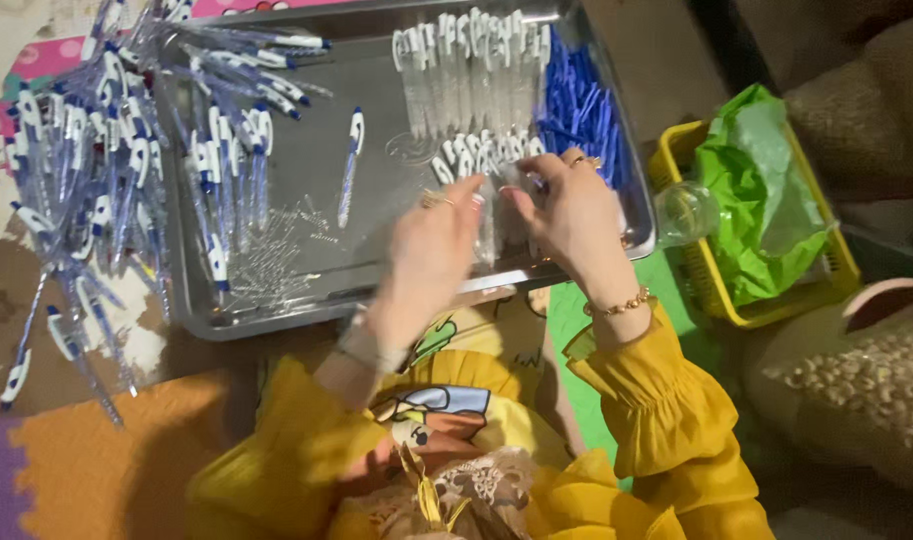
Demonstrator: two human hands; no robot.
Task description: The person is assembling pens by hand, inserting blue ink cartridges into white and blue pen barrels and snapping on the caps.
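Blurred with motion: left hand (428, 255) and right hand (574, 215); item pinched between fingertips unreadable. Clear pen barrels (476, 150) partly hidden beneath both hands. Finished pens (86, 170) left of the left hand, cut off at top edge.

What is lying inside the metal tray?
The metal tray holds blue-and-white pens, clear pen barrels, blue refills and small springs. Both hands cover the near right corner.

Light falls soft and fairly dim from above, with pale glare on the metal tray (376, 110). Both hands are motion-blurred; the corners darken into shadow.
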